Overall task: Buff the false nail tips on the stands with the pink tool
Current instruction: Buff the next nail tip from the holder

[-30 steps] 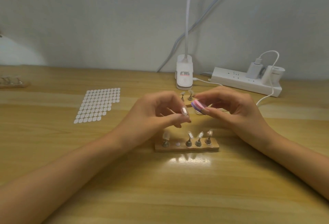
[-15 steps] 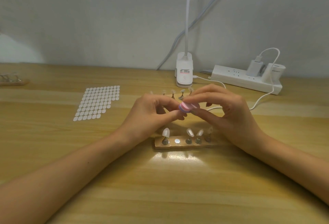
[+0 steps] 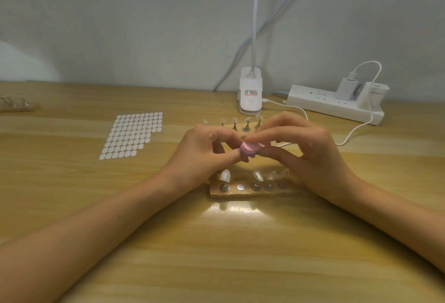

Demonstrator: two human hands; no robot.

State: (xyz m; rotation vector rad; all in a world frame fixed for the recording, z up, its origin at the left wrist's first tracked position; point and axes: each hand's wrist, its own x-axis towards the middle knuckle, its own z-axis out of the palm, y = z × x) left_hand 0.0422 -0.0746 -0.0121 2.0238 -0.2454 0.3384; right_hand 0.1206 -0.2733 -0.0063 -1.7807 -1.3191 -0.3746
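Observation:
My right hand (image 3: 310, 155) pinches the pink tool (image 3: 249, 149), a small pink and purple block, between thumb and fingers. It presses the tool on the fingertips of my left hand (image 3: 204, 153), which are closed on a false nail tip almost wholly hidden under the tool. Both hands hover just above the near wooden base (image 3: 240, 194). On that base stand three clear nail tips (image 3: 257, 175) and a white nail tip (image 3: 225, 175). One silver spot (image 3: 240, 187) on the base is bare.
A second row of nail stands (image 3: 246, 124) sits just behind my hands. A sheet of white stickers (image 3: 133, 135) lies to the left, another stand (image 3: 16, 105) at the far left edge. A clip lamp (image 3: 250, 93), a power strip (image 3: 332, 107) and a white cable (image 3: 356, 129) lie at the back right.
My hands have come together: the pink tool moved left onto the nail tip in my left fingers, which showed plainly before and is now covered.

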